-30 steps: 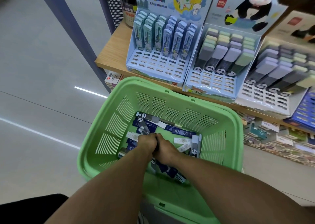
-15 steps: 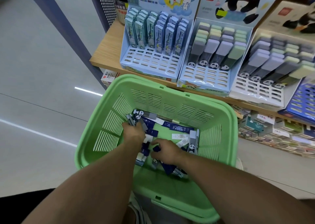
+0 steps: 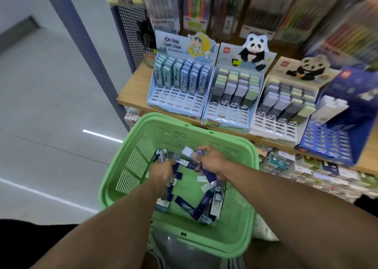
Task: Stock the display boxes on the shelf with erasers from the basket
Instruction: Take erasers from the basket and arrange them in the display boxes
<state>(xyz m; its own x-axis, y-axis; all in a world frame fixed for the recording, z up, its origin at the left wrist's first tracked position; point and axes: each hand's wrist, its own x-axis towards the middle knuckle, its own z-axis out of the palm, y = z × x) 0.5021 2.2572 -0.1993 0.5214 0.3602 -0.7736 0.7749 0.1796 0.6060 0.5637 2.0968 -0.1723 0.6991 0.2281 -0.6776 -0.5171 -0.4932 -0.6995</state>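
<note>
Now lifting | both hands up off the pile since a moment ago | left hand grip pinching erasers | right hand grip likewise | basket below shelf | boxes next, I reckon

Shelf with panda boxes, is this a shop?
Probably a stationery shop: display boxes of erasers line a wooden shelf, packaged pens hang above, and both hands dig in a green basket.
</note>
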